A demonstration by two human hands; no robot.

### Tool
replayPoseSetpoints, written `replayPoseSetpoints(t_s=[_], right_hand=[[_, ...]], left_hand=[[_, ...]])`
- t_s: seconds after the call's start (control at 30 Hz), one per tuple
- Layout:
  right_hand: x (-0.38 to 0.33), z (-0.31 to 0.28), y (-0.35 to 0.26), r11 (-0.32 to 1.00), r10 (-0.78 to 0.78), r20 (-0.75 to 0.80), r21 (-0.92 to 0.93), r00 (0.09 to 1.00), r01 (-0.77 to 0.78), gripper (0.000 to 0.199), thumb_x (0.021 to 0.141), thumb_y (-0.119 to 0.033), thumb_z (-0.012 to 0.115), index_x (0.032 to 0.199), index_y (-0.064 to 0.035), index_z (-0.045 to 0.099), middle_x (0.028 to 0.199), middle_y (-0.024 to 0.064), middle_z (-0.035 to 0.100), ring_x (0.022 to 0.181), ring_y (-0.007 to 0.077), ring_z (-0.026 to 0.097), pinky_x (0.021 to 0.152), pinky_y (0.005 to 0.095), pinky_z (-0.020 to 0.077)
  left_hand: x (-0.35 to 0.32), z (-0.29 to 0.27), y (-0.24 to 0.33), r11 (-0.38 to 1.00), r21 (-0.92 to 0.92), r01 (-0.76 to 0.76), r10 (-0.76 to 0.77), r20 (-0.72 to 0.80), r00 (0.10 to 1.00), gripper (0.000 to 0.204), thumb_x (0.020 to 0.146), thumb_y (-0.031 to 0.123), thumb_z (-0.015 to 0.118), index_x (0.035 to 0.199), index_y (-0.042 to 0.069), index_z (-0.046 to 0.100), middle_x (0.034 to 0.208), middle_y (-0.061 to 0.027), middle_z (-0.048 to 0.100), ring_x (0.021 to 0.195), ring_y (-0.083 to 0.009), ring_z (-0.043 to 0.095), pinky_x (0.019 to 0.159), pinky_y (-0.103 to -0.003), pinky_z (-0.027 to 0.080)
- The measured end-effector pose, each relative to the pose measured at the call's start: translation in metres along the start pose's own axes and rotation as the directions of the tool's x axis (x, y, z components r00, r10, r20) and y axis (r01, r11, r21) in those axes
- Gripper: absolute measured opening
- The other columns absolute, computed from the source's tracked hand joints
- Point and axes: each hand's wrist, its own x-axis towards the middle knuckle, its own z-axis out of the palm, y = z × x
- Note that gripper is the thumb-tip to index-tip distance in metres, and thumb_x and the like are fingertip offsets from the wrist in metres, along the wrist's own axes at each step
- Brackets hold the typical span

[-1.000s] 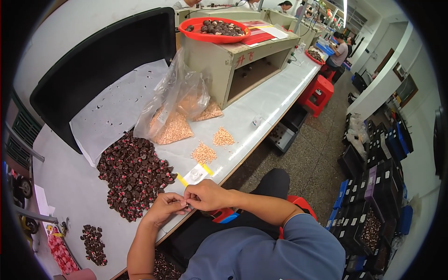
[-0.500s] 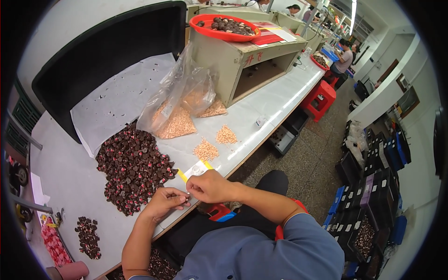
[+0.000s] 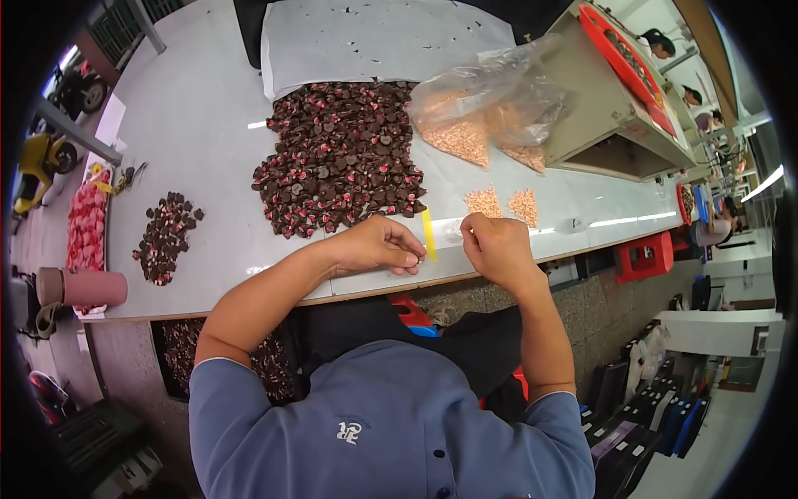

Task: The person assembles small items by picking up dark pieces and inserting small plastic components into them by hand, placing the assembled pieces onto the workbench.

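My left hand (image 3: pixel 376 246) is at the table's front edge, thumb and fingers pinched on a small part (image 3: pixel 420 259) too tiny to name. To its right my right hand (image 3: pixel 500 254) is closed with fingers curled; whatever it may hold is hidden. Between the hands are a yellow tape strip (image 3: pixel 429 234) and a small clear-white item (image 3: pixel 453 230). Just beyond the right hand lie two little heaps of beige pieces, a left heap (image 3: pixel 482 200) and a right heap (image 3: pixel 524 205). A large pile of dark brown pieces with pink-red spots (image 3: pixel 341 158) spreads beyond my left hand.
Clear plastic bags of beige pieces (image 3: pixel 455 137) lean by a grey-green box (image 3: pixel 586 133) bearing a red tray (image 3: pixel 615 54). At left are a smaller dark pile (image 3: pixel 166 237), a pink cup (image 3: pixel 96 287) and a bag of pink-red pieces (image 3: pixel 87 218). A red stool (image 3: pixel 644 258) stands right.
The view has turned, so the table now runs across it. My right hand has moved apart from the left, toward the beige heaps. The left hand keeps its pinch.
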Motion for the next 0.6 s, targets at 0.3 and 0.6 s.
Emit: replayPoseSetpoints(t_s=[0.3,0.6], right_hand=[[0.0001,0.0053,0.0022,0.992,-0.002,0.044,-0.125,0.999,0.008,0.009,0.080,-0.006,0.067,0.082,-0.0068,0.058,0.062,0.0103,0.062,0.055,0.0294,0.063,0.053,0.0399,0.0488],[-0.0018,0.0052,-0.0035,0.997,-0.034,-0.068,-0.068,0.997,0.029,0.009,0.078,-0.005,0.066,0.080,-0.0054,0.057,0.056,0.0087,0.058,0.050,0.0271,0.061,0.049,0.0383,0.0477]], left_hand=[[-0.0030,0.0020,0.0011,1.000,-0.011,-0.002,0.002,-0.010,1.000,0.028,0.090,0.006,0.069,0.114,-0.007,0.066,0.103,-0.0139,0.070,0.090,-0.0184,0.070,0.077,-0.026,0.058],[-0.0014,-0.0003,0.0005,0.997,-0.074,0.012,-0.012,0.000,1.000,0.029,0.093,0.007,0.067,0.118,-0.006,0.064,0.108,-0.0144,0.070,0.094,-0.0180,0.070,0.081,-0.026,0.058]])
